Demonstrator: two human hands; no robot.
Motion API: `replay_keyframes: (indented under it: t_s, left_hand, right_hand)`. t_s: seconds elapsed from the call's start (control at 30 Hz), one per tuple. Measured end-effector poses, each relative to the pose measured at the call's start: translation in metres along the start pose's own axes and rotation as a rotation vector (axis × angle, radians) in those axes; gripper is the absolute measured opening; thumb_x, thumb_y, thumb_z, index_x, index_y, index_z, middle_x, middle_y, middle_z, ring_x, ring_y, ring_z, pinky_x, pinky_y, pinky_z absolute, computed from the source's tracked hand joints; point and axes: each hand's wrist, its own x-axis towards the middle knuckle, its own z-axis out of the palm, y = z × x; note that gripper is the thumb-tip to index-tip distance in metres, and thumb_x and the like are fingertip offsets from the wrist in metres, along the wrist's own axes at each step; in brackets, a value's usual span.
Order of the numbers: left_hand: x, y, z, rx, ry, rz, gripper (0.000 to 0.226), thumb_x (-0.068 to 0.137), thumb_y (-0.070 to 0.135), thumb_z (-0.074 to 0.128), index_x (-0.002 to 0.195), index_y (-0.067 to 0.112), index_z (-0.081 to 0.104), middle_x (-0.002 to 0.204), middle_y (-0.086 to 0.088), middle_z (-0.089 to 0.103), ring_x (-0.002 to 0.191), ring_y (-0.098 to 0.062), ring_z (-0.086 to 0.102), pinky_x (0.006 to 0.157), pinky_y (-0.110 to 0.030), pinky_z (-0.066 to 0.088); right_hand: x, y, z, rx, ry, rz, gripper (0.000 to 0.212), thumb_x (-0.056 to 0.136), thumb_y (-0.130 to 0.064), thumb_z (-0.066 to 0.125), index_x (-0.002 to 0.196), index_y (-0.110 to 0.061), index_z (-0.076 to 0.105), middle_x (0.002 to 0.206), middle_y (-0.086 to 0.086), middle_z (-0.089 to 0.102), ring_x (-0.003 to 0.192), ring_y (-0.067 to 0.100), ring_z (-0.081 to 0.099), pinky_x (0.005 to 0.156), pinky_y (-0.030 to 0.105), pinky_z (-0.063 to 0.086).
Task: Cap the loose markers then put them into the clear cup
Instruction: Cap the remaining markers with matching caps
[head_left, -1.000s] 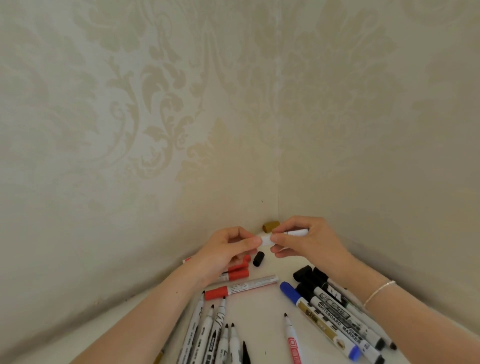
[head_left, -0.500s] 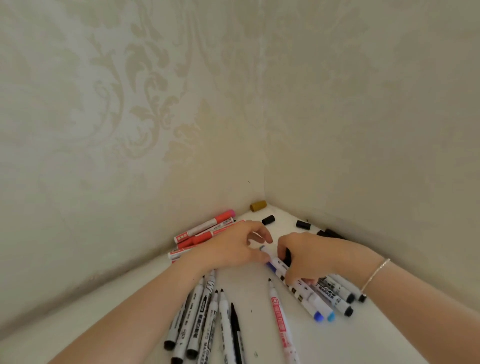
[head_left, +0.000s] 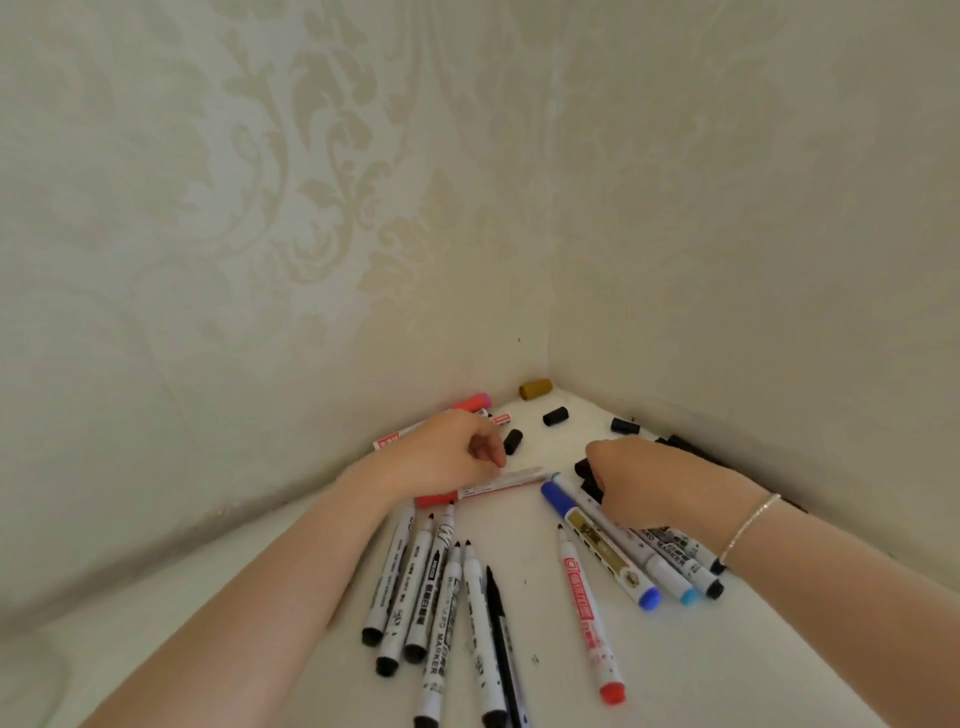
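Observation:
My left hand (head_left: 447, 460) rests with loosely curled fingers over a red-ended marker (head_left: 506, 481) lying flat; nothing shows inside the fingers. My right hand (head_left: 657, 480) lies knuckles-up on a row of capped markers (head_left: 605, 548), its fingertips hidden among black caps (head_left: 583, 467). Several uncapped black markers (head_left: 415, 587) fan out below my left forearm. An uncapped red marker (head_left: 589, 616) lies between the two groups. Loose caps sit near the corner: a gold cap (head_left: 535, 388) and black caps (head_left: 555, 417), (head_left: 512, 441), (head_left: 624, 426). No clear cup is in view.
The white tabletop (head_left: 727, 675) runs into a corner between two patterned walls (head_left: 363, 208). Pink and red markers (head_left: 475, 402) lie along the left wall behind my left hand. More dark markers (head_left: 685, 446) line the right wall.
Both hands held a white marker up between them; it now lies in the right-hand row. My left hand has shifted left onto the red-ended marker. The view has tilted down.

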Motion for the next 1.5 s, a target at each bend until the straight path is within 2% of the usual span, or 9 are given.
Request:
replay_keyframes:
  t_s: [0.27,0.4,0.6,0.83,1.0,1.13,1.27,1.4,1.5]
  left_hand:
    - [0.001,0.006,-0.030,0.037,-0.047,-0.083,0.006,0.084,0.023,0.069,0.089,0.022,0.072,0.083,0.008,0.065,0.080,-0.009,0.061,0.084,-0.031,0.050]
    - [0.002,0.004,-0.039,0.051,-0.046,-0.100,0.005,0.085,0.026,0.068,0.089,0.023,0.071,0.079,0.002,0.070,0.077,-0.010,0.063,0.082,-0.032,0.050]
    - [0.003,-0.006,-0.047,0.012,-0.092,-0.145,0.014,0.087,0.027,0.067,0.094,0.016,0.072,0.082,0.000,0.074,0.081,-0.015,0.069,0.080,-0.033,0.053]
    - [0.001,0.007,-0.041,-0.348,-0.332,-0.108,0.033,0.090,0.032,0.063,0.115,0.010,0.067,0.106,-0.004,0.073,0.096,-0.010,0.070,0.087,-0.023,0.054]
    - [0.013,0.010,-0.021,-0.486,-0.126,-0.177,0.026,0.092,0.017,0.063,0.111,0.000,0.062,0.098,-0.016,0.072,0.082,-0.023,0.072,0.080,-0.035,0.059]
    - [0.010,0.003,-0.030,-0.375,-0.117,-0.249,0.025,0.092,0.007,0.058,0.116,0.000,0.057,0.081,-0.008,0.067,0.068,-0.016,0.067,0.069,-0.034,0.061]
    - [0.006,0.001,-0.040,-0.329,-0.145,-0.237,0.040,0.089,0.008,0.057,0.129,0.013,0.052,0.079,-0.005,0.066,0.065,-0.015,0.066,0.062,-0.029,0.058]
    - [0.002,0.000,-0.044,-0.299,-0.145,-0.249,0.030,0.090,0.008,0.053,0.120,0.013,0.052,0.094,-0.020,0.068,0.080,-0.029,0.070,0.070,-0.038,0.060]
    - [0.002,0.001,-0.045,-0.248,-0.124,-0.237,0.012,0.095,0.013,0.046,0.092,0.024,0.049,0.079,-0.008,0.063,0.064,-0.019,0.063,0.060,-0.022,0.053]
  right_hand:
    - [0.002,-0.019,-0.006,0.218,-0.359,-0.065,0.032,0.087,-0.022,0.065,0.107,0.001,0.057,0.078,0.009,0.068,0.051,0.012,0.056,0.049,0.019,0.047]
    - [0.003,-0.031,0.003,0.172,-0.368,-0.090,0.019,0.085,-0.021,0.067,0.089,-0.008,0.054,0.075,0.006,0.067,0.052,0.011,0.057,0.053,0.020,0.047]
    - [0.016,-0.039,0.002,0.177,-0.221,-0.080,0.020,0.085,-0.014,0.064,0.081,-0.014,0.045,0.071,0.003,0.063,0.050,0.010,0.057,0.052,0.021,0.048]
    - [0.050,-0.008,-0.037,1.077,0.221,-0.039,0.041,0.078,-0.007,0.075,0.058,-0.015,0.040,0.060,0.008,0.069,0.057,0.017,0.067,0.049,0.021,0.048]
    - [0.078,-0.012,-0.026,1.381,0.268,-0.065,0.033,0.082,-0.013,0.072,0.062,-0.012,0.046,0.069,0.017,0.071,0.057,0.022,0.067,0.058,0.028,0.056]
    - [0.106,-0.002,-0.010,0.911,0.414,-0.032,0.011,0.082,-0.002,0.066,0.084,-0.011,0.059,0.085,0.007,0.065,0.066,0.017,0.060,0.064,0.027,0.050]
    - [0.121,-0.009,0.015,0.355,0.248,-0.253,0.042,0.084,-0.003,0.055,0.119,-0.024,0.063,0.107,-0.003,0.060,0.094,0.017,0.058,0.078,0.025,0.050]
    - [0.125,-0.013,0.018,0.212,0.291,-0.296,0.026,0.087,-0.014,0.056,0.109,-0.022,0.068,0.101,0.000,0.060,0.092,0.018,0.058,0.081,0.033,0.049]
    - [0.127,-0.003,0.011,0.258,0.364,-0.226,0.005,0.085,-0.019,0.062,0.090,-0.019,0.064,0.095,0.003,0.063,0.086,0.022,0.060,0.077,0.034,0.051]
